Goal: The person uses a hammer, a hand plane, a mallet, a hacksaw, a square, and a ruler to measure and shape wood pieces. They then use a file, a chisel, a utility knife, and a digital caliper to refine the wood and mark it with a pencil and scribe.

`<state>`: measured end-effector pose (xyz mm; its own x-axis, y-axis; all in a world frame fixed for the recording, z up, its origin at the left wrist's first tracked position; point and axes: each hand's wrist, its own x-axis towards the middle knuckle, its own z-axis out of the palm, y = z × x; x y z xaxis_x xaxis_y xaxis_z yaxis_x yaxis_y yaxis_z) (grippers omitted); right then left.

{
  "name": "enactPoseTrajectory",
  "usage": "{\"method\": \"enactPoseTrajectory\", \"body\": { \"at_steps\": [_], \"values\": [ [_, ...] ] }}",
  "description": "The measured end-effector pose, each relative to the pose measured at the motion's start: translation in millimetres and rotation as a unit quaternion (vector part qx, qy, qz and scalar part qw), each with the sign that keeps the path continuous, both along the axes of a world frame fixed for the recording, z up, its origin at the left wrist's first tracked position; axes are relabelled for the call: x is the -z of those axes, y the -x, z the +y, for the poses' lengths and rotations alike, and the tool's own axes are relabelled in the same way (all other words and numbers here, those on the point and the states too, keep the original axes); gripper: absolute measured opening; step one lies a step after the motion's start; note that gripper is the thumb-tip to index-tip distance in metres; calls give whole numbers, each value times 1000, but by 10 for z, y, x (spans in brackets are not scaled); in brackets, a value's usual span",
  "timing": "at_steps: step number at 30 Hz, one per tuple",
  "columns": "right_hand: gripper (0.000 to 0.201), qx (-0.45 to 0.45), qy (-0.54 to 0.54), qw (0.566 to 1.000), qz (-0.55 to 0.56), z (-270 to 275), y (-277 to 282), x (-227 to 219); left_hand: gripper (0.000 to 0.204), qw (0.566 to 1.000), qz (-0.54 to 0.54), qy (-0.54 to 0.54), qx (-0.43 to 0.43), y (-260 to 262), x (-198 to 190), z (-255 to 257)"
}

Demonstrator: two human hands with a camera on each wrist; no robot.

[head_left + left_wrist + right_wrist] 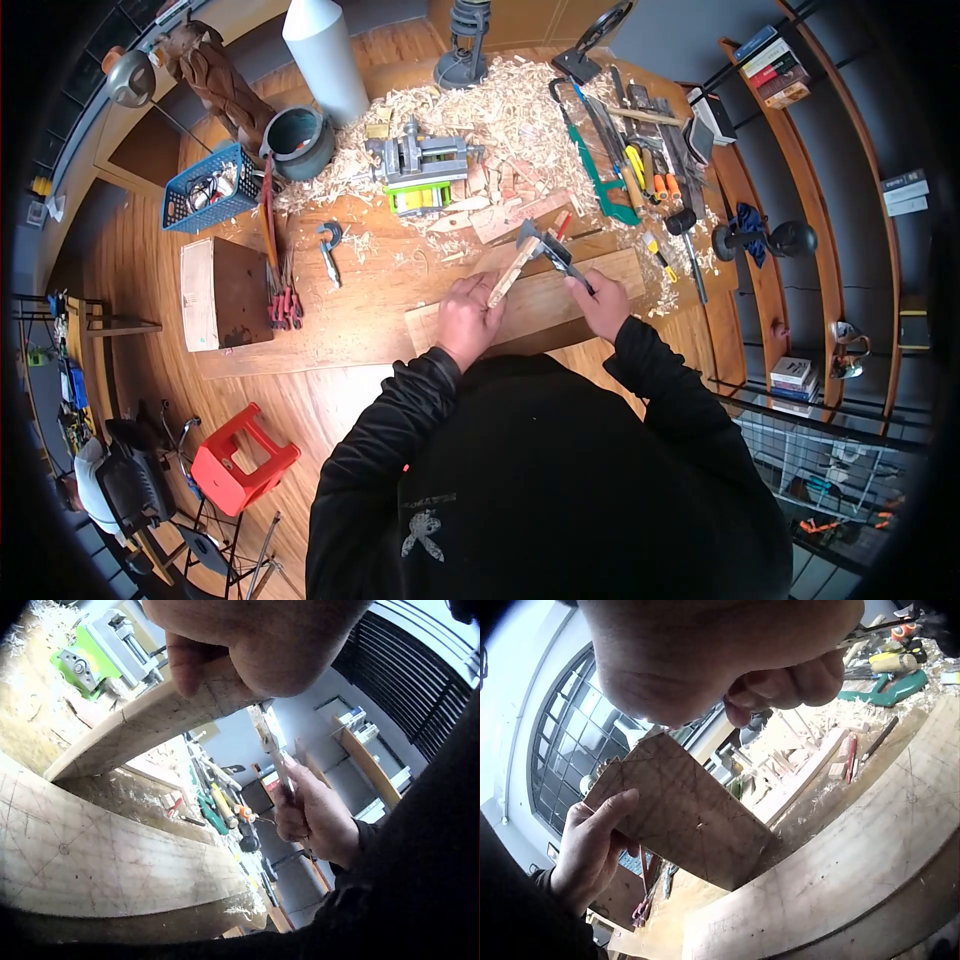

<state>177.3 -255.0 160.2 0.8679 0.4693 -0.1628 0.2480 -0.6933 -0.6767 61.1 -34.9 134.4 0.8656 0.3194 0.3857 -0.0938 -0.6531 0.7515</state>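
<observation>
My left hand (468,318) grips a flat wooden block (513,272), thumb on its pencil-marked face (694,814) in the right wrist view. That block stands tilted on edge, its lower end by a long pale board (570,290). My right hand (603,303) curls round a dark and metal tool (562,262), whose far end meets or overlaps the block's upper end; whether they touch I cannot tell. The left wrist view shows the right hand (319,817) round the tool's narrow shaft (283,769). The board (112,859) there has a curved edge and drawn lines.
Wood shavings (510,100) cover the table's back around a grey vise (425,160). Saws and a green-handled tool (590,170) lie at the right. A clamp (330,250), red-handled tools (285,308) and a wooden box (225,295) stand or lie left.
</observation>
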Motion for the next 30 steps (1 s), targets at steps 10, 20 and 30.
{"method": "enactPoseTrajectory", "body": {
  "at_steps": [10,20,30],
  "values": [
    [50,30,64,997,-21,4,-6,-16,31,1000,6,-3,9,-2,11,-5],
    [50,31,39,999,-22,-64,16,2,34,999,26,-22,15,-3,58,-26],
    [55,47,105,993,5,-69,72,-120,30,998,22,-31,40,20,29,-2]
  ]
}}
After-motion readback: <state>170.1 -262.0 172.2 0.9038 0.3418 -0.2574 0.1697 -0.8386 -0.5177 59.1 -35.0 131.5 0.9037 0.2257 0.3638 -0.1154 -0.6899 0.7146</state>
